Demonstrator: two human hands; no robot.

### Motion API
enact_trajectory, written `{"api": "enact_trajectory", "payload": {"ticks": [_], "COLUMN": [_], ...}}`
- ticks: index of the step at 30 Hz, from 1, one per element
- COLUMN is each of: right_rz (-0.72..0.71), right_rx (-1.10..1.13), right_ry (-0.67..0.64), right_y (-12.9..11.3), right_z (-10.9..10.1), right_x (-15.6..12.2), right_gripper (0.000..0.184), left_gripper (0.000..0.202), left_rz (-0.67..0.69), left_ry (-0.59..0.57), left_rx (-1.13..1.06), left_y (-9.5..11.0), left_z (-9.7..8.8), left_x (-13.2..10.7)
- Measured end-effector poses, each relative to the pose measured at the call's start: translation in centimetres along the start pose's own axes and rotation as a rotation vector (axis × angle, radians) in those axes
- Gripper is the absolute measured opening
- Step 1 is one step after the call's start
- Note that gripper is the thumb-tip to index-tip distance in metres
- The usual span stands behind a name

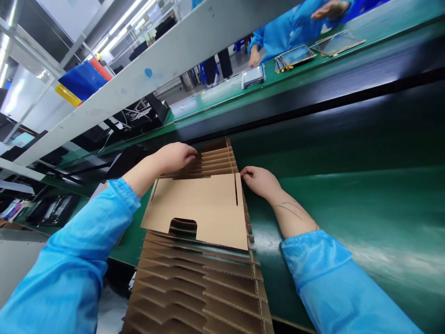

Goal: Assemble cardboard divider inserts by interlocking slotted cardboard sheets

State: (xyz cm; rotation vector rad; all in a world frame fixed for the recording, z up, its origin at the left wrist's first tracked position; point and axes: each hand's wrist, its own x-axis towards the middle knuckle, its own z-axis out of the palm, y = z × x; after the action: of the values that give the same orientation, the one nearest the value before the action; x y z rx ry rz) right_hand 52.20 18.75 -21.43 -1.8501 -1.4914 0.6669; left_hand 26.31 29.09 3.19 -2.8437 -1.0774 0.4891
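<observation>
A brown cardboard divider sheet with a notch in its near edge and slits at both sides lies tilted on top of a slotted cardboard rack made of several upright partitions. My left hand rests curled over the far left corner of the sheet and the partitions behind it. My right hand pinches the sheet's far right corner with closed fingers. Both arms wear blue sleeves.
The rack stands on a green conveyor belt. Across it, another person in blue handles flat framed panels on a green bench. A grey overhead beam crosses the upper left. Dark equipment sits at the left.
</observation>
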Motion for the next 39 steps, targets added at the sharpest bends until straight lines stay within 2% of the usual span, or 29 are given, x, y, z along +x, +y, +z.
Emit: {"api": "enact_trajectory", "payload": {"ticks": [2,4,5,7,8,11,13,15,18,20,23,26,29,35,39], "right_rz": [-0.002,0.001,0.003,0.003,0.002,-0.002,-0.005,-0.01,-0.014,-0.01,-0.007,-0.01,-0.009,-0.008,-0.015], "right_rx": [0.002,0.002,0.001,0.0,-0.001,-0.005,-0.009,-0.012,-0.012,-0.014,-0.018,-0.018,-0.019,-0.031,-0.029], "right_ry": [0.004,0.005,0.005,0.006,0.005,0.002,0.002,0.003,0.001,0.0,0.002,0.001,-0.004,-0.003,0.005], "right_y": [0.1,0.1,0.1,0.0,0.0,0.0,0.0,0.0,-0.1,-0.2,-0.3,-0.4,-0.4,-0.5,-0.4], "right_z": [0.0,0.1,0.1,0.1,0.1,0.1,0.1,0.1,0.0,-0.1,-0.1,-0.1,-0.2,-0.2,-0.1], "right_x": [0.0,0.0,0.0,0.0,0.0,-0.1,-0.1,-0.1,-0.1,-0.1,-0.1,-0.1,-0.1,0.0,0.0], "right_gripper": [0.026,0.025,0.025,0.025,0.025,0.026,0.026,0.026,0.026,0.026,0.026,0.025,0.026,0.027,0.026], "left_gripper": [0.051,0.074,0.09,0.115,0.12,0.11,0.093,0.071,0.037,0.026,0.025,0.032,0.039,0.043,0.045], "left_rz": [0.15,0.307,0.328,0.249,0.196,0.124,0.131,0.094,-0.076,-0.168,-0.232,-0.262,-0.286,-0.315,-0.322], "left_ry": [0.048,-0.057,-0.12,-0.192,-0.209,-0.199,-0.169,-0.155,-0.18,-0.129,0.007,0.071,0.088,0.156,0.183], "left_rx": [-0.09,-0.145,-0.117,-0.007,0.039,0.106,0.106,0.111,0.199,0.261,0.261,0.268,0.331,0.342,0.335], "left_y": [0.8,2.1,2.9,4.4,5.1,6.3,6.2,5.5,3.7,2.3,0.6,-0.6,-1.4,-1.9,-2.0], "left_z": [-0.8,-0.7,-0.3,1.0,1.7,2.3,0.9,-1.7,-6.2,-8.4,-10.0,-10.1,-9.1,-6.4,-6.3], "left_x": [-3.3,-6.9,-8.5,-11.3,-12.3,-13.5,-13.4,-12.6,-10.5,-8.6,-6.0,-4.3,-3.0,-1.0,-0.6]}}
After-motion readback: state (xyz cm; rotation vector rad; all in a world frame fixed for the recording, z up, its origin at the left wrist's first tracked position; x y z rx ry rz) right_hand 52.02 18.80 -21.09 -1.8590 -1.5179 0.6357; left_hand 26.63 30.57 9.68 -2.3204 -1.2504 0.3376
